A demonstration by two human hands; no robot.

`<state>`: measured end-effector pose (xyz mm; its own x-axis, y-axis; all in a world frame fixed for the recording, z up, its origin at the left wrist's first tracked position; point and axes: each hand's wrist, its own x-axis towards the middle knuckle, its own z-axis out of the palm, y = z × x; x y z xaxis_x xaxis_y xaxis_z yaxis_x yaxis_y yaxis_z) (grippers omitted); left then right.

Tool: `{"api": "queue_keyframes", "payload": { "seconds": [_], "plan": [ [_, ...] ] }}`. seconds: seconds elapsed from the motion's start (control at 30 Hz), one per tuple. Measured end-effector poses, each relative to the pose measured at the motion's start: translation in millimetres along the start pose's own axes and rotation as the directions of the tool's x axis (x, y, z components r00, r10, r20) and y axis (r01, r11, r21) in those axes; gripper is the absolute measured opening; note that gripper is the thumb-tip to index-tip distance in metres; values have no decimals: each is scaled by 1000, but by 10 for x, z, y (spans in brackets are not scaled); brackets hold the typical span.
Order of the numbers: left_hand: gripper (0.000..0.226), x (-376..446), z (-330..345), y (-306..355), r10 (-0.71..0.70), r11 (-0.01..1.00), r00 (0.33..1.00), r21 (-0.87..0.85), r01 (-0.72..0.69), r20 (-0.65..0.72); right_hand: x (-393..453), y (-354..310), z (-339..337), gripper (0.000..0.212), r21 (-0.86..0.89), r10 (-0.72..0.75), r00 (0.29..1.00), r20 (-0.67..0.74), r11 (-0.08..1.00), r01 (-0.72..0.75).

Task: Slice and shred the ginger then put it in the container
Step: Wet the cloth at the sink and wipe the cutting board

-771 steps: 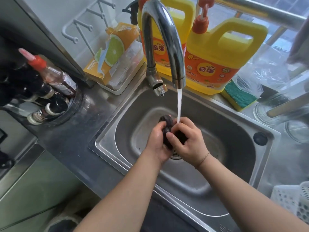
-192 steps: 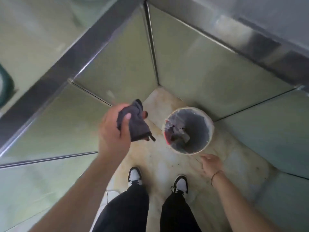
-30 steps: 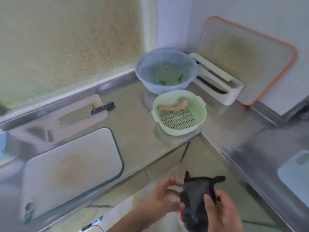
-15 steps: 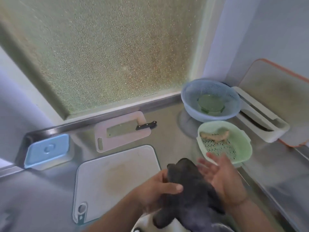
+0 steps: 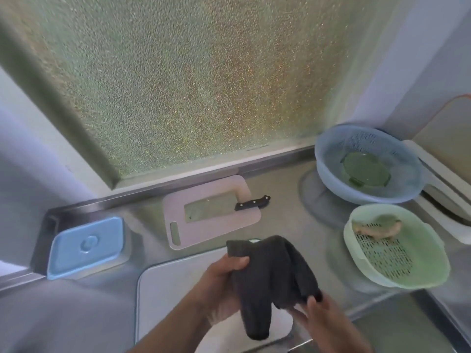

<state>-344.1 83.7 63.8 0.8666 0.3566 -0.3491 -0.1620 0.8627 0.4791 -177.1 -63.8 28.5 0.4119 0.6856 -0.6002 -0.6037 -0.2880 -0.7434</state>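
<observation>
Nothing is cut yet: the ginger (image 5: 377,229) lies whole in the green strainer (image 5: 433,271) at right. The left hand (image 5: 221,281) and right hand (image 5: 323,319) both grip a dark cloth (image 5: 270,278) low in the frame; the knife (image 5: 229,206) lies untouched on the desk (image 5: 285,225).

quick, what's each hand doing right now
Left hand: gripping the dark cloth.
Right hand: pinching the cloth's lower edge.

your ginger (image 5: 376,228) is one pale tan, knobbly piece, whole and uncut, lying on its side at the far edge of the light green strainer basket (image 5: 418,273). your cleaver (image 5: 224,208) lies flat on the small pink cutting board (image 5: 178,202), its black handle sticking off the right edge. the blue-lidded container (image 5: 85,247), closed, sits at the far left.
</observation>
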Motion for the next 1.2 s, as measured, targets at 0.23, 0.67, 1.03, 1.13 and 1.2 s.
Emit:
{"api": "queue_keyframes", "payload": {
  "seconds": [0.23,0.67,1.03,1.13,1.2],
  "plan": [
    [36,166,2,235,65,914,972,405,33,-227,251,-537,-83,37,92,-233,953,193,971,219],
    [16,109,-125,205,625,-62,765,967,247,-156,595,-1308,-327,105,-845,-50,956,290,455,280],
    [18,396,200,-148,403,808,773,587,-50,-489,424,-1094,124,49,-899,-608,769,197,201,389],
    [28,572,325,-325,284,931,832,344,-121,-476,264,-828,437,36,-789,-387,807,445,256,558],
    [50,616,282,-376,291,935,823,327,-137,-488,235,-705,430,38,-730,-363,776,516,287,620]
  ]
}}
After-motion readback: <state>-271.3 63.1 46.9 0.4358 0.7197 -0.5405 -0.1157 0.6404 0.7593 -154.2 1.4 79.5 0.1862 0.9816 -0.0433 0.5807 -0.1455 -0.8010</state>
